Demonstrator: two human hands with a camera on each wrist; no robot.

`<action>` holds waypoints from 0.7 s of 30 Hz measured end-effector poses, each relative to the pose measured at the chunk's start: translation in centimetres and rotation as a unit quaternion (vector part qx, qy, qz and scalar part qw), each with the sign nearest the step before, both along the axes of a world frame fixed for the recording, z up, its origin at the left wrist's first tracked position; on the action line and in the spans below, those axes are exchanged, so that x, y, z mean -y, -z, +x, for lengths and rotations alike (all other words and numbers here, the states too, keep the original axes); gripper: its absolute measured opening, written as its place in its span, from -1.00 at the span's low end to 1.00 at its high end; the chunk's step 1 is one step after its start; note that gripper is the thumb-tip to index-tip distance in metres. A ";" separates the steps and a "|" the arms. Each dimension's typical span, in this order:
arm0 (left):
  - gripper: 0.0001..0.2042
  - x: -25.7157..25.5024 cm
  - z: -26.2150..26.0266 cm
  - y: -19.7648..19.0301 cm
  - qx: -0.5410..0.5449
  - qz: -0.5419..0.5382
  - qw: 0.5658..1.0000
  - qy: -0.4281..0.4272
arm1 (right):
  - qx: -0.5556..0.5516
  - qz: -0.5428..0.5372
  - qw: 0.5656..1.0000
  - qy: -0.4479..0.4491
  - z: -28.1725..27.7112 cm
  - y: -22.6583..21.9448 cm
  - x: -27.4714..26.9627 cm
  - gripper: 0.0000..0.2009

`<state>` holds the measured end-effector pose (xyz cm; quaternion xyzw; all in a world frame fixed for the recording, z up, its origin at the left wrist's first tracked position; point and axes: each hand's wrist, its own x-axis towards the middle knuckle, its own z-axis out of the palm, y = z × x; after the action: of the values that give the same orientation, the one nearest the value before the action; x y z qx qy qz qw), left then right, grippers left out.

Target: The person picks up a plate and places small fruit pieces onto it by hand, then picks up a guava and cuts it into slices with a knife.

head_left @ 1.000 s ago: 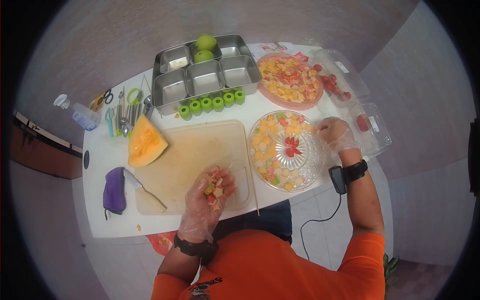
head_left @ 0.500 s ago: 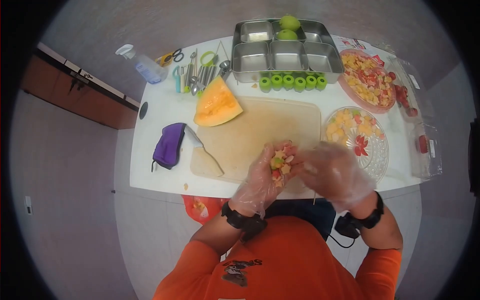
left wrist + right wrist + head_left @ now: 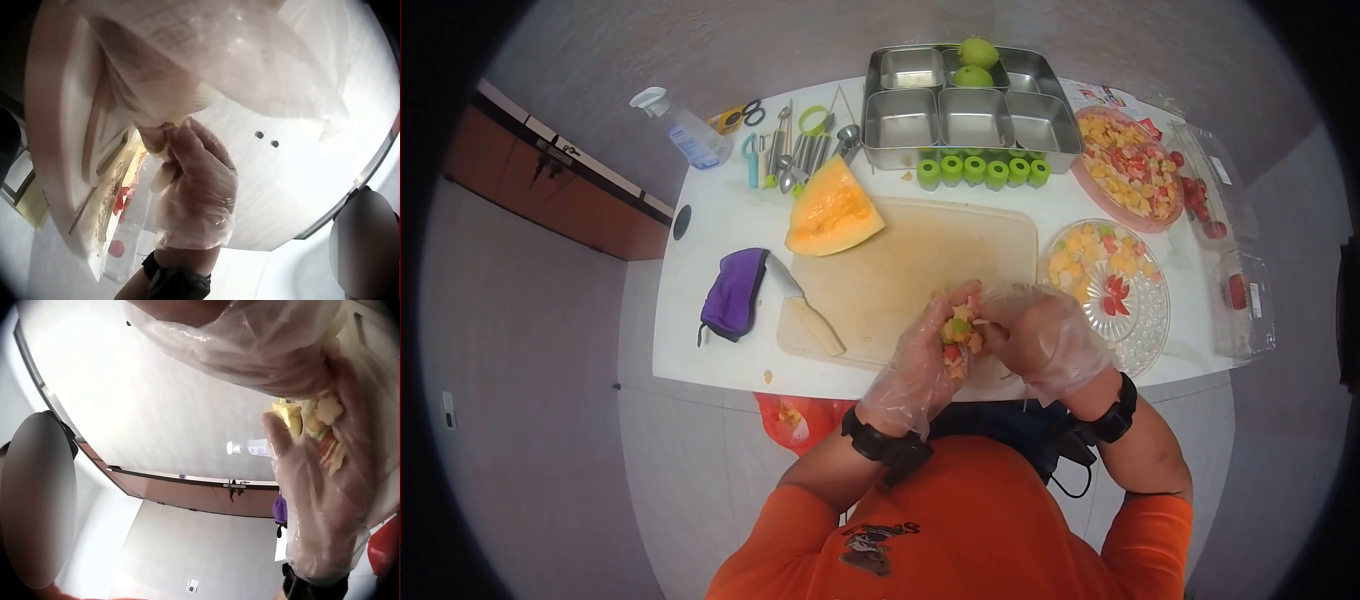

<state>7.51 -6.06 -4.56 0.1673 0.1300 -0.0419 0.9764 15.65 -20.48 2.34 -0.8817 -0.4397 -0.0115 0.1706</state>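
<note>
Both hands wear clear plastic gloves and meet over the front edge of the cutting board (image 3: 940,240). My left hand (image 3: 917,365) holds a small heap of cut fruit pieces (image 3: 956,330) in its cupped palm. In the right wrist view, pale flower-shaped pieces (image 3: 328,409) and red ones lie against the palm, with the left thumb beside them. My right hand (image 3: 1055,340) has its fingers bent in at the heap, pinching at a piece; its fingertips are partly hidden. Just right of the hands, a clear glass plate (image 3: 1148,325) bears fruit shapes along its far side and red pieces at its centre.
A melon wedge (image 3: 835,210) rests on the board's left corner, with a knife (image 3: 805,305) and purple pouch (image 3: 735,293) nearby. Behind stand a steel tray (image 3: 975,155) and green-topped cutters (image 3: 975,170). A pink dish (image 3: 1090,190) of fruit sits back right, near plastic boxes (image 3: 1245,335).
My right hand has come from the glass plate across to the left palm, and its fingers now work at the fruit pieces. The head view has swung left; the left hand still holds its heap.
</note>
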 end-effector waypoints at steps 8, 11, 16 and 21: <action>-0.46 0.5 0.1 -0.7 0.000 0.004 1.000 0.015 | -0.107 0.224 0.956 0.156 3.2 -2.8 7.5 -0.90; -0.47 0.3 0.3 -1.0 -0.004 0.060 0.998 0.017 | -0.172 0.286 0.896 0.293 6.8 -0.4 14.5 -0.85; -0.46 0.3 0.1 -1.2 -0.030 0.079 0.996 0.006 | -0.204 0.212 0.830 0.474 8.6 1.3 19.8 -0.82; -0.47 0.2 0.1 -0.5 -0.011 0.063 0.998 0.011 | -0.222 0.050 0.831 0.507 9.7 3.0 20.9 -0.76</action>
<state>7.63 -6.21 -4.07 0.2291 0.1414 -0.0467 0.9620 25.31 -41.34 -0.62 -0.9500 0.1199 0.0776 0.2775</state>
